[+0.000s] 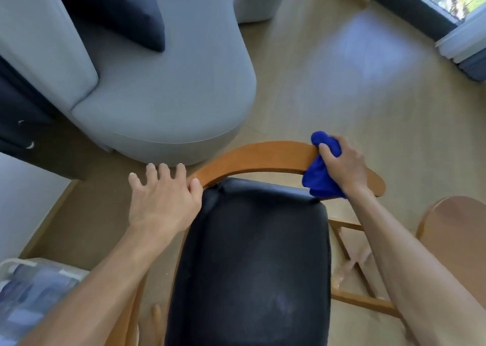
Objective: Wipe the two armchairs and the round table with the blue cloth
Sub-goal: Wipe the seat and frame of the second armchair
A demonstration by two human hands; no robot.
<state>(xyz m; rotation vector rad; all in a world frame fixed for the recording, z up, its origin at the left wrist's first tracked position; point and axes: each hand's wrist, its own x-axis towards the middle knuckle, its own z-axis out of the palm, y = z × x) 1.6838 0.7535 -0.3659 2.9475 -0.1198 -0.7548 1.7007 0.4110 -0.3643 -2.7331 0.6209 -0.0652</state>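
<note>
A: Where does the wiping stand?

B: By my reading, on the first armchair. The right hand (342,165) is wrapped around the bunched bright blue cloth (322,174) and presses it onto the curved orange-brown wooden top rail (263,159) of the armchair with the black padded leather seat (249,261), near the rail's right end.

A: And the other hand?

B: The left hand (163,201) holds nothing. Its fingers are spread and fairly straight, the thumb touching the rail's left end, as if steadying the chair.

A: How much looks finished?

B: I cannot tell which surfaces have been covered; nothing shows a wiped mark. I'd judge the rest of this chair's frame is still to do, as well as the second armchair and the table. A rounded light-brown wooden worktop (457,230) sits at the right edge, just beside the right forearm; it may be the round table. A second matching armchair is not in view.

A: Any containers?

B: One: a clear plastic bin (34,290) at the lower left, on the pale wood floor (342,88). It holds blurred bluish and pale shapes that I cannot identify.

A: Anything else around?

B: A pale grey upholstered sofa (163,103) with a dark navy cushion (118,9) stands beyond the chair, apart from it.
</note>
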